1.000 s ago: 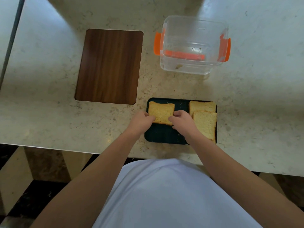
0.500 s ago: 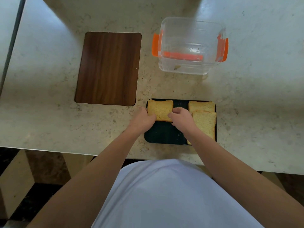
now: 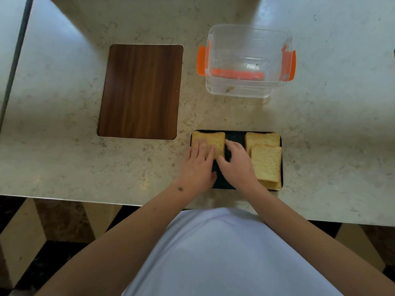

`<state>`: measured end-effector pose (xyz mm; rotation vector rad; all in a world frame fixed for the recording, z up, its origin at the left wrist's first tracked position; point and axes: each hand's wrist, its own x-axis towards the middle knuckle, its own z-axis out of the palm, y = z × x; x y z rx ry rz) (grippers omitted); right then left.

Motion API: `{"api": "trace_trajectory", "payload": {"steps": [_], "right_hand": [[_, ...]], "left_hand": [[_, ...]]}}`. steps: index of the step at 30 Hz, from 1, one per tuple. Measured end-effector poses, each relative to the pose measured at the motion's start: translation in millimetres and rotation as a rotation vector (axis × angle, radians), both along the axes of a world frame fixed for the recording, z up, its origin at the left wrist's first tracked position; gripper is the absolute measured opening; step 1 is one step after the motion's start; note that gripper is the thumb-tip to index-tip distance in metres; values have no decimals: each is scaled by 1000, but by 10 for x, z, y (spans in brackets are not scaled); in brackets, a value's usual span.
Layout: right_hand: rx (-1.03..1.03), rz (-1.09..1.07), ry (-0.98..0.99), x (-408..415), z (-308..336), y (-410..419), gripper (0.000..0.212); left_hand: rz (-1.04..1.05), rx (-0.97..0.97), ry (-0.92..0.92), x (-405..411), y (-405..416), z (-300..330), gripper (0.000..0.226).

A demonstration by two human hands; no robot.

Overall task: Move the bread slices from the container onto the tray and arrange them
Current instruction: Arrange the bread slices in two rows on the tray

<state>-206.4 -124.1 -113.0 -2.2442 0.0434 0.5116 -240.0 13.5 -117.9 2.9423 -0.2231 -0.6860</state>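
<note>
A dark tray [image 3: 235, 136] lies near the counter's front edge. One bread slice [image 3: 214, 139] sits in its far left corner. My left hand [image 3: 198, 165] rests flat on that slice, fingers spread. My right hand [image 3: 236, 162] curls against the slice's right edge, thumb at its near corner. On the tray's right side a back slice [image 3: 263, 138] lies partly under a front slice [image 3: 266, 163], with another edge showing beneath at the near end. Behind the tray stands the clear container [image 3: 235, 90] with orange latches; only a crumb shows inside.
A dark wooden board [image 3: 141, 90] lies to the left of the container, behind and left of the tray. The pale stone counter [image 3: 331, 135] ends just in front of the tray, against my body.
Both hands pushed the left slice farther back into the tray's far left corner. My left hand went from pinching its edge to lying flat on top.
</note>
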Motion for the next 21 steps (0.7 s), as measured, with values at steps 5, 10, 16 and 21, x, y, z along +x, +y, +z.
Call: {"api": "trace_trajectory", "payload": {"steps": [5, 10, 16, 21], "right_hand": [[-245, 403, -220, -222, -112, -104, 63], [-420, 567, -186, -233, -189, -174, 69], [-354, 524, -195, -206, -109, -125, 69], [-110, -8, -288, -219, 118, -503, 35]], "left_hand": [[7, -3, 0, -112, 63, -142, 81], [-20, 4, 18, -98, 221, -215, 86], [57, -62, 102, 13, 117, 22, 80], [540, -645, 199, 61, -441, 320, 48]]}}
